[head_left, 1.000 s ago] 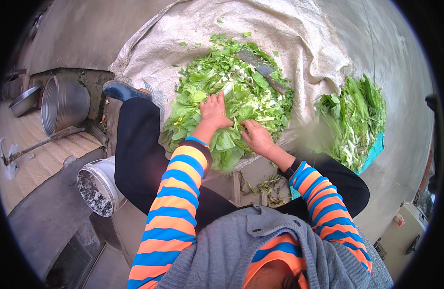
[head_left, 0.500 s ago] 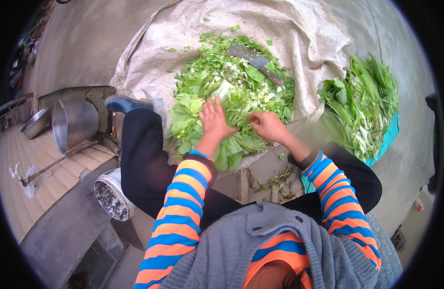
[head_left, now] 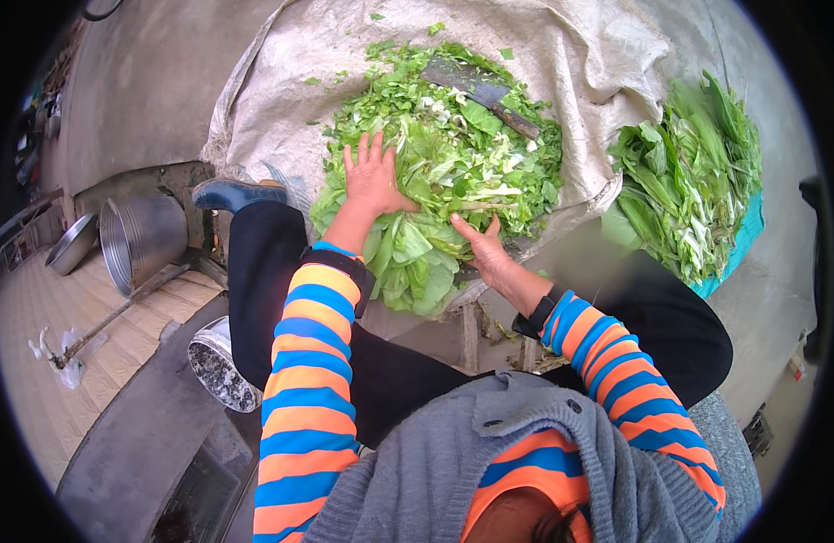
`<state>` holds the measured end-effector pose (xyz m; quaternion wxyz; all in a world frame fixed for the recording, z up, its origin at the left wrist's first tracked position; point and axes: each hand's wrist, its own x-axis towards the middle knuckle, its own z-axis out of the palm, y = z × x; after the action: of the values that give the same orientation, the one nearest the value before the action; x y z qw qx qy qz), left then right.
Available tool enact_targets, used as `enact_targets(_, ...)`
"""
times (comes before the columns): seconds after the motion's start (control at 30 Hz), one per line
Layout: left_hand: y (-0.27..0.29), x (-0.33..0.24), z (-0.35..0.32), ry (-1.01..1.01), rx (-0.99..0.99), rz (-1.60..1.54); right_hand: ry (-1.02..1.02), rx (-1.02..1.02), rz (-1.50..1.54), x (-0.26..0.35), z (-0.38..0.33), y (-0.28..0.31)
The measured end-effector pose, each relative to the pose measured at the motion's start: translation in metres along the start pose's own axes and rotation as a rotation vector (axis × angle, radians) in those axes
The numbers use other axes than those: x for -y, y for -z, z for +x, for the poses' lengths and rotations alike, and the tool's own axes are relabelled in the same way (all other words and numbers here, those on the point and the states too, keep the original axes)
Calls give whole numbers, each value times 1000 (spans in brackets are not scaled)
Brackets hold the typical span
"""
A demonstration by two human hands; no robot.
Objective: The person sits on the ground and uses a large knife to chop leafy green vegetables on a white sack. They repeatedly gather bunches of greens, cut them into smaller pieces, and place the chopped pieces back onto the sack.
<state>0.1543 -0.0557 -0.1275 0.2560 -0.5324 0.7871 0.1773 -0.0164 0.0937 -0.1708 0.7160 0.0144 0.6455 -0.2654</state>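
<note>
Leafy greens (head_left: 421,244) lie bunched at the near side of a heap of chopped greens (head_left: 525,185). My left hand (head_left: 373,184) rests on the left of the bunch with its fingers spread. Beside the bunch's right side is my right hand (head_left: 489,246), thumb and fingers apart, touching the leaves near some pale stalks. Part of its fingers is hidden among the greens. A cleaver (head_left: 478,90) with a dark, broad blade and a wooden handle lies flat on the far part of the heap.
The heap sits on a pale woven sack (head_left: 281,109). More whole greens (head_left: 693,181) are piled at the right on a teal sheet (head_left: 747,235). To the left stand a metal pot (head_left: 145,237), a metal basin (head_left: 73,244) and a white bucket (head_left: 222,362) with dark contents.
My left hand has shifted left and a little farther away. My right hand has moved slightly down and opened from a pinch. The leaves between them are rearranged.
</note>
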Motion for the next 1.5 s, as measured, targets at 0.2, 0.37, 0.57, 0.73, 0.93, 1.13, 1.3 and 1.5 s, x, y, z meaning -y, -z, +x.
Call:
enact_targets(0.2, -9, 35, 38, 52, 162, -76, 57, -144, -14, -4, 3, -25)
enact_targets(0.37, -26, 48, 41, 132, 228, -675, 37, 5, 206, 10, 8, -40)
enact_targets(0.57, -26, 30, -5, 132, -24, -747, -99, 401, 348, 36, 11, -42)
enact_targets(0.73, -19, 28, -33, 280, -191, -666, -39, 508, 230, 52, 25, -43)
enact_targets(0.93, -44, -25, -29, 321, -441, -269, -7, 495, 36, 59, 68, -41)
enact_targets(1.13, -65, -12, -19, 375, -403, -372, 279, -34, -988, 67, 55, -26)
enact_targets(1.3, -64, 25, 2, 347, -271, -479, 391, -221, -520, 66, 9, -33)
enact_targets(1.5, -63, 74, 21, 131, -67, -294, 351, -112, -386, 57, 0, -51)
